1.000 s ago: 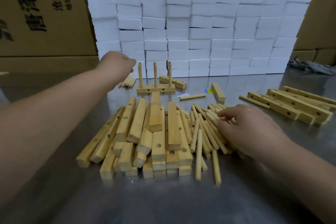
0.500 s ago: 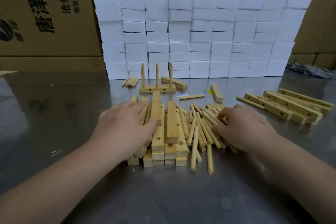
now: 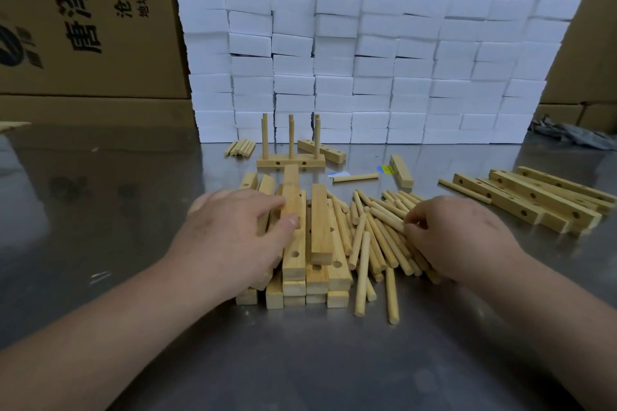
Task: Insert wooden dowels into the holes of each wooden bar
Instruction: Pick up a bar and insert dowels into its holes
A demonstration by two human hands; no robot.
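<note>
While the left hand (image 3: 233,237) lies across the heap of bars (image 3: 317,267) in the middle of the table (image 3: 100,227), its thumb and forefinger are closed on the top bar (image 3: 293,207). That bar sits lengthwise on the heap and points away from the person.

Over on the other side, the right hand (image 3: 457,237) is down in the loose dowels (image 3: 374,237), fingers curled, and the fingertips pinch at the sticks on the near edge of the spread. The dowels fan out just beside the heap, touching its right flank, and a couple lie clear toward the front.

Behind the heap there's a finished bar (image 3: 290,163) lying flat with three dowels (image 3: 291,135) standing upright in it. A second bar (image 3: 322,151) lies at an angle just behind that one. To its left sits a small bundle of dowels (image 3: 239,147). To the right there's a single dowel (image 3: 355,177) and a short bar (image 3: 400,171), with a blue and yellow sticker (image 3: 385,169) between them.

Well off to the right lies a stack of long bars (image 3: 541,203), holes showing along their sides. A wall of white foam blocks (image 3: 367,67) runs across the back of the table. Printed cardboard boxes (image 3: 83,27) rise behind it, and a grey cloth (image 3: 574,136) is bunched at the far right.
</note>
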